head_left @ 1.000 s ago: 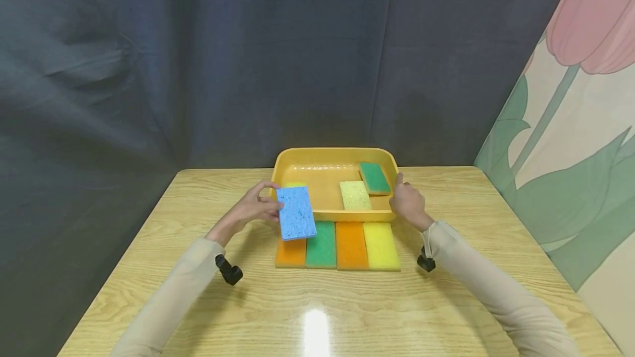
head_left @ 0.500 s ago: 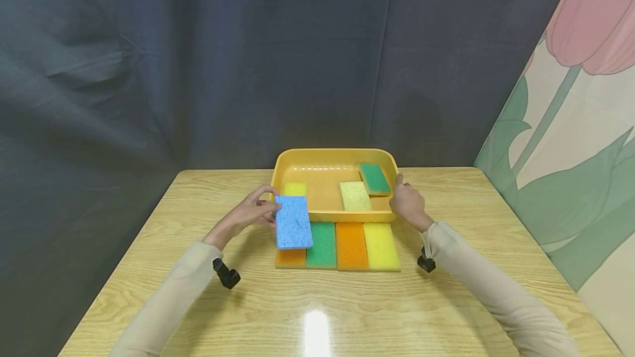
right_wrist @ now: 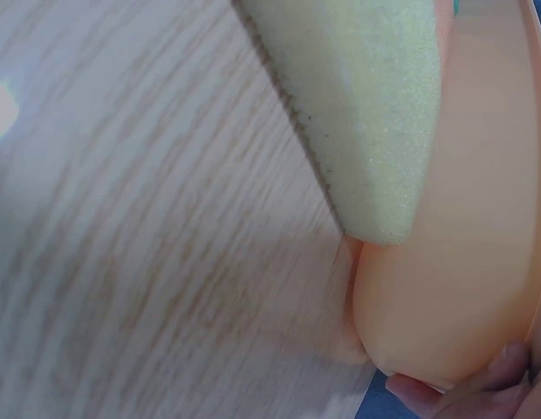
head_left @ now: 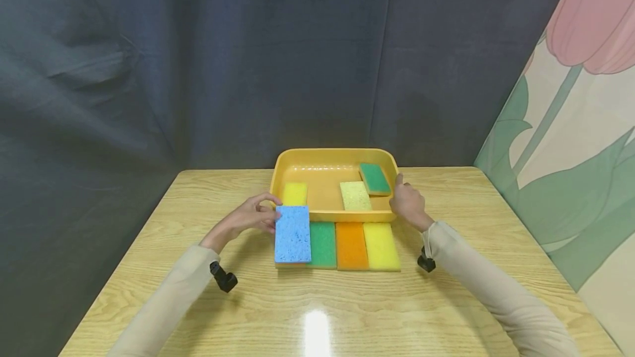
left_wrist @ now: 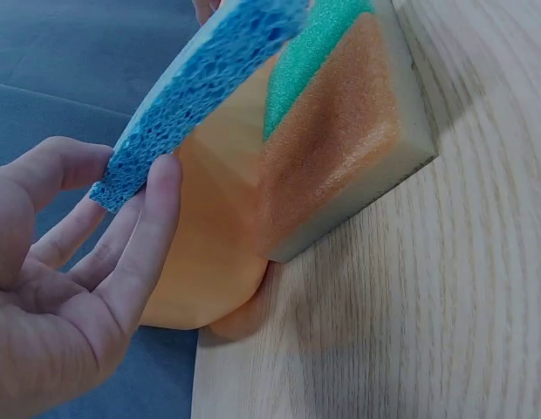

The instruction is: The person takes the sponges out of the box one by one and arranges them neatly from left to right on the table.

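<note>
My left hand [head_left: 253,215] pinches a blue sponge [head_left: 292,234] by its left edge between thumb and fingers. In the left wrist view the porous blue sponge [left_wrist: 201,87] is held above an orange scouring sponge [left_wrist: 340,131], apart from it. From the head, it covers nearly all of that orange sponge. On the right, my right hand [head_left: 409,203] grips the side of a yellow tray [head_left: 347,216]; fingertips [right_wrist: 493,371] show at the tray's corner in the right wrist view. Inside the tray lie a yellow sponge [head_left: 295,193], a pale yellow sponge [head_left: 355,195] and a green scouring sponge [head_left: 375,178].
Before the tray, a green sponge [head_left: 323,244], an orange sponge [head_left: 351,245] and a yellow sponge [head_left: 381,245] lie side by side on the wooden table [head_left: 248,313]. A dark curtain [head_left: 297,59] hangs behind the table; a flower-patterned wall [head_left: 570,180] borders the right.
My left hand has brought the blue sponge down and toward me, from over the tray's front left corner to over the orange sponge. The right hand stays at the tray.
</note>
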A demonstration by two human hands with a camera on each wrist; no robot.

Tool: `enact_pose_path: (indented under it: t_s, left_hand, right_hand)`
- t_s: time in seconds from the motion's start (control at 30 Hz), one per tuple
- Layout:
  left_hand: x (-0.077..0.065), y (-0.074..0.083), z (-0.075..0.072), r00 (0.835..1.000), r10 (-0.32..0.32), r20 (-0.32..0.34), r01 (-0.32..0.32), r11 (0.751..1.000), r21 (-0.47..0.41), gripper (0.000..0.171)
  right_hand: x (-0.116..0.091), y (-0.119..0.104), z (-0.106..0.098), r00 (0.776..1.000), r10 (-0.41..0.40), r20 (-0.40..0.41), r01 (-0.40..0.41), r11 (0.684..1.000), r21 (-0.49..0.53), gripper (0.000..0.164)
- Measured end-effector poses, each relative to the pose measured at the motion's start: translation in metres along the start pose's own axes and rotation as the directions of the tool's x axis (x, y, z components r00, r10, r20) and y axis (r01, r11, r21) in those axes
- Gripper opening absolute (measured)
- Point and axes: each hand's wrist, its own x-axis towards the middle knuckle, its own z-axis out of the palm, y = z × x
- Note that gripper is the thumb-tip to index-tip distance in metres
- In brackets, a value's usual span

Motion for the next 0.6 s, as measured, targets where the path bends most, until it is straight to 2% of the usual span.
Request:
enact_pose_path:
  t_s: [0.13, 0.33, 0.6]
  left_hand:
    - [-0.002, -0.001, 0.000, 0.999, -0.010, 0.035, 0.010, 1.000, 0.002, 0.045]
    - [-0.005, -0.005, -0.001, 0.995, -0.005, 0.100, 0.007, 1.000, -0.019, 0.035]
    - [-0.011, -0.010, 0.000, 0.987, 0.003, 0.161, 0.001, 1.000, -0.021, 0.033]
  right_hand:
    - [0.000, 0.000, 0.001, 1.000, 0.003, 0.001, -0.003, 1.000, -0.001, 0.069]
    - [0.001, 0.000, 0.002, 1.000, 0.007, 0.002, -0.007, 1.000, -0.004, 0.069]
    - [0.001, 0.000, 0.000, 1.000, -0.001, 0.008, 0.001, 1.000, -0.006, 0.070]
